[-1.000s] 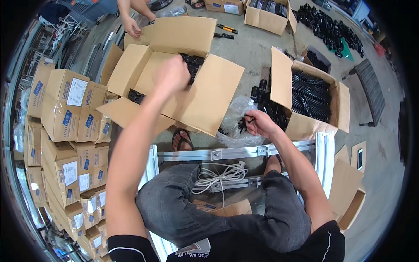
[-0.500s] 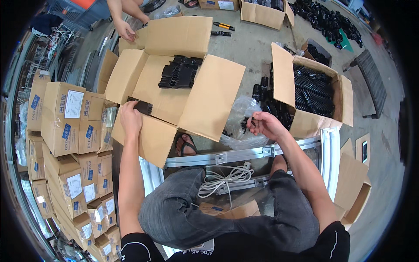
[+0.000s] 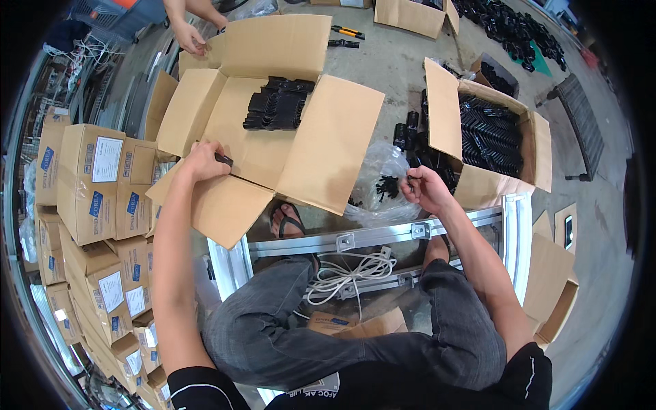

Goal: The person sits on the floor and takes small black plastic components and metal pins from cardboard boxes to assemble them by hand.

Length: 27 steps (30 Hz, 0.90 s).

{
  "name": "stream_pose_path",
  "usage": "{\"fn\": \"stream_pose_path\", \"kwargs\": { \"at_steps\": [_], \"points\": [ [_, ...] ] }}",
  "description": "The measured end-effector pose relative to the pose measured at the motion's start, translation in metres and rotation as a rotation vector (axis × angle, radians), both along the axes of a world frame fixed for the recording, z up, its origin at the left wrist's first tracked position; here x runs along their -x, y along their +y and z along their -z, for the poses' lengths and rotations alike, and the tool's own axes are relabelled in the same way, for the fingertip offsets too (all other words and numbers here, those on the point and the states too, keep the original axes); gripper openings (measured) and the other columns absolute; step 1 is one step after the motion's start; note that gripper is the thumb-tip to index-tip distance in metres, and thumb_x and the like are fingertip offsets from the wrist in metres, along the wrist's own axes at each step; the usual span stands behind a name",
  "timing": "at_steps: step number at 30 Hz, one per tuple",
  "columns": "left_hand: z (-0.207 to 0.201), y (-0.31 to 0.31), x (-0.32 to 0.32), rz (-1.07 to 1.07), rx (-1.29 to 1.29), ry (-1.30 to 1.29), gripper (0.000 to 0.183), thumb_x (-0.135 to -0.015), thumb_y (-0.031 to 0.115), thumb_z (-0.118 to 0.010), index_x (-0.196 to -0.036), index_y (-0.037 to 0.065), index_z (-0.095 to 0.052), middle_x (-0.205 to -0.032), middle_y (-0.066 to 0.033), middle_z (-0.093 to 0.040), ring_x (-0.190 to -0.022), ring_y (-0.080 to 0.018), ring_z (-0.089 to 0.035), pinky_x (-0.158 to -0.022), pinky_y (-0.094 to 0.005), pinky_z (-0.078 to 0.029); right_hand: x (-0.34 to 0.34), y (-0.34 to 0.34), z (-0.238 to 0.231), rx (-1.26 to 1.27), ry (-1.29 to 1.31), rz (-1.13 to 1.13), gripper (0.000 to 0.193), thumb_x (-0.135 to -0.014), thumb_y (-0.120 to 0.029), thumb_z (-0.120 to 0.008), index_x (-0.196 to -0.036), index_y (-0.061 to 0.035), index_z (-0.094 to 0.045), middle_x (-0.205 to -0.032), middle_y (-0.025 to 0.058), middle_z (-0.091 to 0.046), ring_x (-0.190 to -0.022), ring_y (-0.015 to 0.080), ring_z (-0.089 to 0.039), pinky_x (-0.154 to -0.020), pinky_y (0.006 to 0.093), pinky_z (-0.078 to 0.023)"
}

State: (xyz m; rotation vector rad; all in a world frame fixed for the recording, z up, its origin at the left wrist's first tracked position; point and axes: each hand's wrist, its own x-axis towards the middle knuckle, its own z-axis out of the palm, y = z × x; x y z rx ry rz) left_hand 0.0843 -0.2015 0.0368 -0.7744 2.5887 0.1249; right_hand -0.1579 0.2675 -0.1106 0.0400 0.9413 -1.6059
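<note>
My left hand (image 3: 203, 162) is at the near left corner of a large open cardboard box (image 3: 238, 123), its fingers closed round a black plastic part (image 3: 223, 159) that they mostly hide. Inside that box, toward the far right, lies a stack of black plastic parts (image 3: 277, 106) packed tightly in a row. My right hand (image 3: 428, 189) is closed in front of me on a small black piece (image 3: 411, 183), whose exact kind I cannot make out. Beside it sits a clear plastic bag (image 3: 376, 208) with several small black pieces (image 3: 388, 186) in it.
At right stands a second box (image 3: 499, 179) full of black parts, with loose black parts (image 3: 412, 126) next to it. An aluminium frame (image 3: 321, 240) crosses before my knees, white cable (image 3: 352, 279) coiled behind it. Cartons (image 3: 96, 184) are stacked left. Another person's hand (image 3: 189, 39) is beyond the open box.
My left hand has shifted up and closed over the black part. My right hand has moved slightly right and up, away from the bag's middle, and its fingers have curled in.
</note>
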Motion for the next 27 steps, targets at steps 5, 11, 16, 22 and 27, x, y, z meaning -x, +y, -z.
{"fn": "stream_pose_path", "kwargs": {
  "at_steps": [5, 11, 16, 22, 27],
  "points": [
    [0.001, 0.016, 0.012, 0.063, 0.092, -0.058, 0.036, -0.072, 0.031, -0.08, -0.097, 0.007, -0.07, -0.105, -0.0154, -0.068, -0.102, -0.0344, -0.062, -0.088, -0.0423, -0.052, 0.004, 0.011, 0.006, 0.022, -0.014, 0.04, 0.033, -0.093, -0.024, -0.051, -0.064, -0.0072, -0.048, -0.072, 0.016, -0.061, -0.051, 0.0189, -0.044, -0.047, 0.0295, -0.035],
    [0.013, 0.028, 0.007, 0.078, 0.166, 0.141, 0.029, -0.08, 0.032, -0.077, -0.092, 0.006, -0.071, -0.096, -0.0143, -0.07, -0.094, -0.033, -0.067, -0.083, -0.0446, -0.053, -0.001, 0.005, 0.0, 0.01, 0.034, 0.023, 0.034, -0.092, -0.023, -0.053, -0.062, -0.0071, -0.048, -0.072, 0.0158, -0.062, -0.052, 0.0181, -0.045, -0.046, 0.0284, -0.034],
    [0.022, 0.019, 0.002, 0.127, 0.21, 0.34, 0.033, -0.083, 0.037, -0.074, -0.092, 0.005, -0.072, -0.093, -0.0137, -0.069, -0.091, -0.0337, -0.066, -0.082, -0.0449, -0.053, -0.003, 0.004, -0.001, -0.032, 0.015, 0.036, 0.033, -0.091, -0.022, -0.052, -0.062, -0.0078, -0.048, -0.072, 0.0146, -0.062, -0.053, 0.0178, -0.049, -0.045, 0.0279, -0.034],
    [0.021, 0.027, 0.016, 0.086, 0.213, 0.436, 0.037, -0.082, 0.04, -0.075, -0.091, 0.004, -0.073, -0.09, -0.0129, -0.069, -0.088, -0.0329, -0.066, -0.078, -0.0439, -0.053, -0.003, 0.004, 0.003, -0.031, 0.016, 0.017, 0.031, -0.09, -0.023, -0.053, -0.062, -0.0087, -0.049, -0.073, 0.0139, -0.062, -0.056, 0.017, -0.051, -0.044, 0.0273, -0.034],
    [0.02, 0.051, 0.036, 0.081, -0.039, 0.432, 0.04, -0.08, 0.042, -0.077, -0.084, 0.003, -0.073, -0.083, -0.012, -0.068, -0.076, -0.0295, -0.065, -0.069, -0.0406, -0.05, -0.004, 0.004, 0.0, -0.033, 0.036, 0.029, 0.031, -0.09, -0.023, -0.053, -0.063, -0.0093, -0.049, -0.073, 0.0127, -0.062, -0.057, 0.0169, -0.051, -0.045, 0.0275, -0.034]
  ]
}}
